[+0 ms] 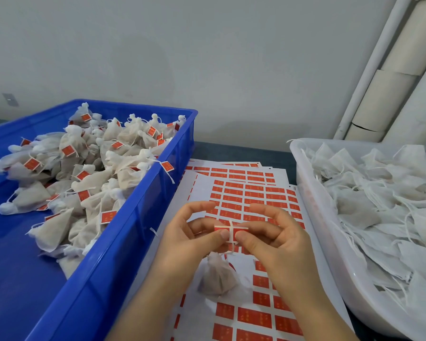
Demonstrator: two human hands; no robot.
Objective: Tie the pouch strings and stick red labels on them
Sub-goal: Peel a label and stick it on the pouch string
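Closest in, the pouch [218,276] sits on the label sheets [251,193] covering the desk [244,151], just under my hands. Left hand [194,239] and right hand [276,237]: both grips pinch the red label [229,231], the string [230,225] running across it. A blue crate [133,230] of labelled pouches [103,156] crowds the left, a white tub [313,205] of plain pouches [379,193] the right.

blue crate [143,217], red labels [246,193], white tub [313,205]
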